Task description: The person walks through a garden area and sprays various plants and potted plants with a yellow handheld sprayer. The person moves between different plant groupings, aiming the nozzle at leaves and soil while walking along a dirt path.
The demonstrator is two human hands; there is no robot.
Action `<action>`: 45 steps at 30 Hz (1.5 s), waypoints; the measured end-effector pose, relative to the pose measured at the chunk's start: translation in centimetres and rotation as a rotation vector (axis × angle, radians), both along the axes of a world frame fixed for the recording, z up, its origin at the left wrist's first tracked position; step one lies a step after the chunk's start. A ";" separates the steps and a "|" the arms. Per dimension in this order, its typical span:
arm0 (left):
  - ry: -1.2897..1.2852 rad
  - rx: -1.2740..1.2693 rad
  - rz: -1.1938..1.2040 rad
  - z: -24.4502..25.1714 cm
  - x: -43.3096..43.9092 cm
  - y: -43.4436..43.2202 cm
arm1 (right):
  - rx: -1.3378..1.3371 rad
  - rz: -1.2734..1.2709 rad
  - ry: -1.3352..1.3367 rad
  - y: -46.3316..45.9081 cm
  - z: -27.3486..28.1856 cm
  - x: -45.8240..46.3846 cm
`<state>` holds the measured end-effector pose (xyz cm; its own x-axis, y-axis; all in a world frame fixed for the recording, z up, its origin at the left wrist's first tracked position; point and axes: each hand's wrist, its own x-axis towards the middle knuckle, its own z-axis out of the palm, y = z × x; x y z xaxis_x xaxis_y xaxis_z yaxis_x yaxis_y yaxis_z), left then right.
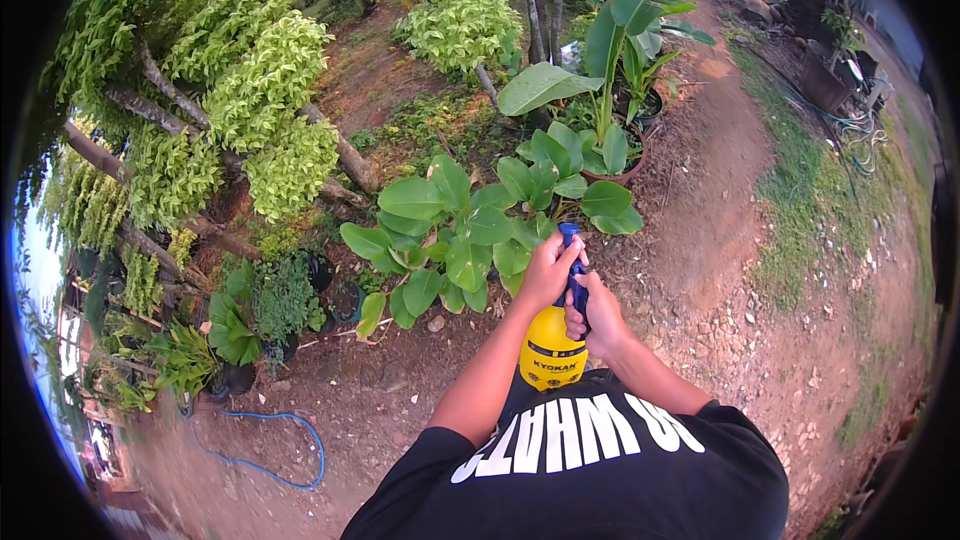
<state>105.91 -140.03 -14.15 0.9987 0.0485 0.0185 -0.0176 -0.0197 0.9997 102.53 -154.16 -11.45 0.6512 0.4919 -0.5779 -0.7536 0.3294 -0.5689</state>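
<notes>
A yellow Kyokan pressure sprayer bottle (546, 341) with a dark blue top stands upright close against my body. My left hand (549, 270) is closed around the upper part of the blue pump and nozzle head (568, 229). Just below and to the right, my right hand (600, 315) grips the blue handle. Directly beyond the sprayer spreads a broad-leaved green plant (480, 229), its leaves close to the sprayer's head. Whether any spray is coming out cannot be seen.
A potted plant with tall, large leaves (609, 75) stands beyond the broad-leaved one. Leafy trees (262, 82) lean in from the left, above several potted plants (238, 375). A blue hose (321, 450) lies on the dirt at lower left; another hose (862, 135) is coiled at right.
</notes>
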 end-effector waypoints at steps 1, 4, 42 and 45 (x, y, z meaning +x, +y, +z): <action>0.019 0.060 -0.019 -0.4 -0.3 0.1 | -0.034 0.019 -0.007 0.2 -0.8 -0.6; 0.033 0.174 -0.013 -2.9 -2.8 0.8 | -0.113 0.104 -0.020 1.0 -4.1 -2.3; -0.110 -0.020 0.122 1.8 -1.0 1.7 | 0.177 0.208 -0.055 0.3 1.1 0.3; 0.050 -0.011 0.100 2.6 -1.5 1.9 | 0.132 0.184 -0.134 0.6 1.3 -0.5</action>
